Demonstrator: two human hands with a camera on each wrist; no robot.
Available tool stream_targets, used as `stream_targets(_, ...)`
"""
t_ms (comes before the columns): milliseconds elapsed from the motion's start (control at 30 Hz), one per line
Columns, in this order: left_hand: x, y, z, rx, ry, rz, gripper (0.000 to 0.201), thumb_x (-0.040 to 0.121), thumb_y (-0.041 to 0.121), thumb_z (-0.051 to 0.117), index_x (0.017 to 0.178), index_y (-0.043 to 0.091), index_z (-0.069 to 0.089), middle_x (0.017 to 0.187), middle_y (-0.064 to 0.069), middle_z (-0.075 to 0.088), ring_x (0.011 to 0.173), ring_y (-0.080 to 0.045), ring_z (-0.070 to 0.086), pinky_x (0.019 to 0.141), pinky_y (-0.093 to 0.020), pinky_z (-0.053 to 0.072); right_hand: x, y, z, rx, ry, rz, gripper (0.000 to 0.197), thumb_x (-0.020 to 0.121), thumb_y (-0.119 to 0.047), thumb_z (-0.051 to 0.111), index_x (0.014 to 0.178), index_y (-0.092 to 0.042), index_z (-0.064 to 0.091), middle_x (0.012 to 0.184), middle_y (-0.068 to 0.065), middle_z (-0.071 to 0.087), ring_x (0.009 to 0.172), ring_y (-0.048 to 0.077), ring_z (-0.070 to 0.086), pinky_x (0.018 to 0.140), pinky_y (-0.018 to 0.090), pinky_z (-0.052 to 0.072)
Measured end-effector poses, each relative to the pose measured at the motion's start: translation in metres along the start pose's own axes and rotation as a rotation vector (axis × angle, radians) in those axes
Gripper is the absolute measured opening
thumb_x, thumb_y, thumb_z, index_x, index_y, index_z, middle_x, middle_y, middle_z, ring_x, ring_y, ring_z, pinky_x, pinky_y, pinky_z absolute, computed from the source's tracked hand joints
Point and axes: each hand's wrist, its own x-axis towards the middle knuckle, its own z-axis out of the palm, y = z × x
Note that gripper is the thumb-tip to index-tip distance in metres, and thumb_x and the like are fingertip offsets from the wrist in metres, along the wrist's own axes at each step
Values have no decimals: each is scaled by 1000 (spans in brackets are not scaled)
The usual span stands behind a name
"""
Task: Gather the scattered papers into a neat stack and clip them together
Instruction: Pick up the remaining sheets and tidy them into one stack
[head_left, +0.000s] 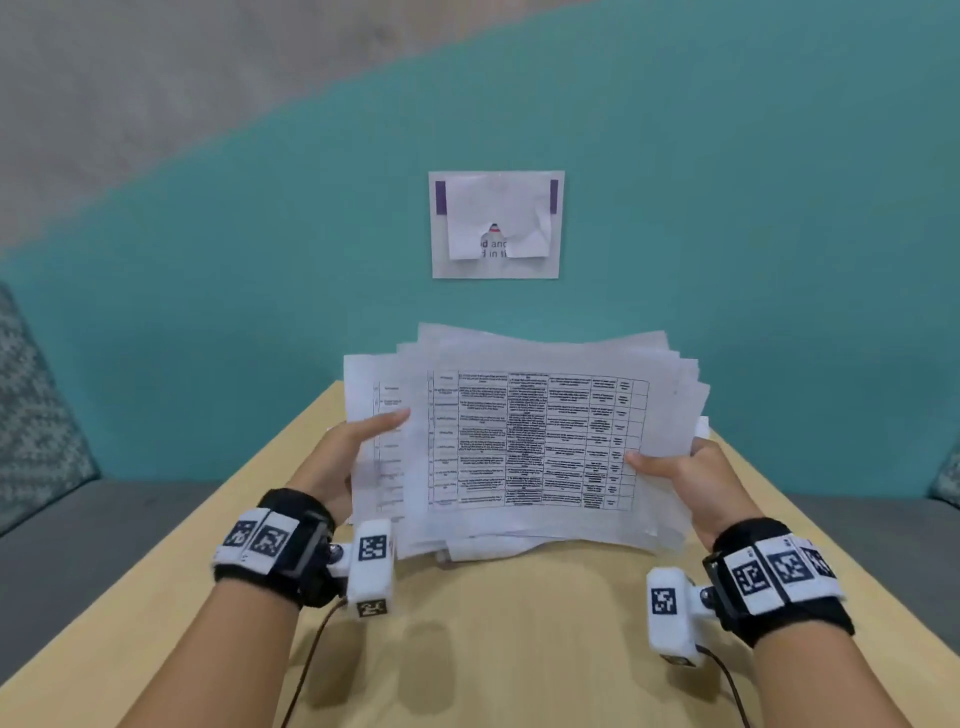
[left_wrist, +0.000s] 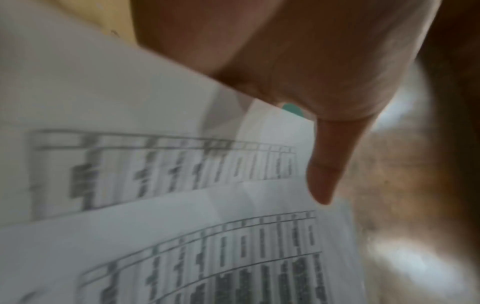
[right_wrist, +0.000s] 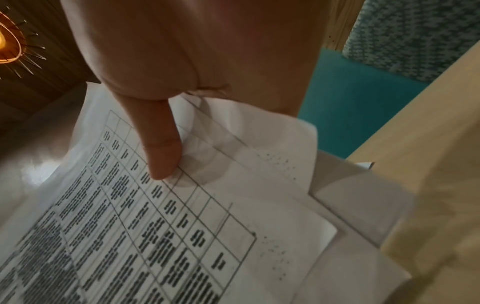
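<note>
A loose, uneven stack of white papers (head_left: 530, 441) printed with tables is held tilted up above the wooden table (head_left: 493, 649), its lower edge near the tabletop. My left hand (head_left: 358, 452) grips the stack's left side, thumb (left_wrist: 324, 164) lying on the top sheets (left_wrist: 182, 185). My right hand (head_left: 675, 467) grips the right side, thumb (right_wrist: 161, 148) pressed on the top sheet (right_wrist: 182, 226). The fingers behind the papers are hidden. The sheets' edges are fanned out and misaligned. No clip is in view.
A teal wall (head_left: 727, 260) rises behind the table, with a white notice (head_left: 496, 223) stuck on it. Grey seating (head_left: 78, 519) runs on both sides, with a patterned cushion (head_left: 31, 405) at the left. Each wrist carries a band with a camera.
</note>
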Motion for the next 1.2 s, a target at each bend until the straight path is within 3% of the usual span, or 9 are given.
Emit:
stream_targets(200, 11, -12, 0, 92, 87, 61, 31, 84, -5, 73, 114, 4, 74, 109, -11, 80, 106, -33, 75, 96, -46, 56, 1, 4, -5, -51, 13, 47, 33, 77, 7, 75, 107, -8, 73, 100, 8, 79, 98, 32, 72, 95, 51, 54)
stream_targets(400, 13, -19, 8, 137, 35, 102, 38, 77, -6, 79, 113, 5, 75, 109, -9, 80, 104, -32, 76, 103, -52, 54, -1, -3, -9, 18, 64, -10, 27, 81, 8, 71, 98, -13, 71, 100, 9, 77, 92, 29, 72, 77, 39, 55)
stream_targets(533, 8, -20, 16, 85, -84, 131, 55, 72, 1, 82, 125, 6, 68, 118, -12, 77, 110, -33, 74, 102, -50, 53, 1, 2, -6, 41, 57, -11, 27, 84, 2, 72, 108, -10, 72, 101, 8, 78, 96, 30, 73, 80, 41, 56)
stream_targets(667, 10, -19, 22, 126, 48, 207, 40, 71, -6, 83, 110, 2, 75, 105, -11, 81, 99, -31, 77, 97, -50, 58, 0, 0, -5, 105, 96, -66, 17, 87, -1, 71, 100, -11, 73, 90, 3, 80, 91, 28, 73, 75, 38, 55)
stream_targets(767, 9, -14, 23, 87, 98, 254, 32, 76, -2, 83, 106, 1, 76, 103, -9, 81, 101, -32, 76, 90, -43, 60, -1, -1, -8, 109, 72, -72, 25, 81, 5, 71, 102, -9, 74, 99, 9, 79, 98, 33, 72, 88, 46, 56)
stream_targets(900, 8, -16, 21, 70, 80, 234, 41, 72, 21, 88, 110, 6, 77, 108, -7, 81, 106, -30, 75, 99, -46, 57, -2, -2, -7, 51, 20, -76, 31, 78, 7, 72, 104, -9, 75, 104, 10, 78, 104, 35, 71, 98, 50, 52)
stream_targets(1000, 10, -17, 20, 120, 106, 222, 40, 74, 20, 89, 110, 9, 77, 107, -5, 81, 106, -27, 75, 100, -48, 56, -5, -2, -1, 18, 49, -83, 23, 83, 2, 74, 104, -8, 74, 101, 9, 79, 97, 32, 74, 95, 51, 54)
stream_targets(1100, 11, -7, 24, 171, 201, 306, 52, 76, 25, 89, 123, 15, 69, 123, -4, 74, 117, -26, 69, 99, -42, 55, -8, -7, 3, 45, 129, -93, 17, 85, 3, 72, 94, -11, 74, 95, 9, 79, 91, 29, 74, 92, 49, 57)
stream_targets(1200, 8, 5, 30, 181, 316, 369, 79, 78, 38, 87, 146, 28, 47, 151, -2, 46, 138, -22, 45, 111, -41, 40, -4, -14, 5, 148, 231, -65, 17, 85, 3, 72, 93, -13, 72, 101, 10, 76, 96, 29, 72, 95, 48, 55)
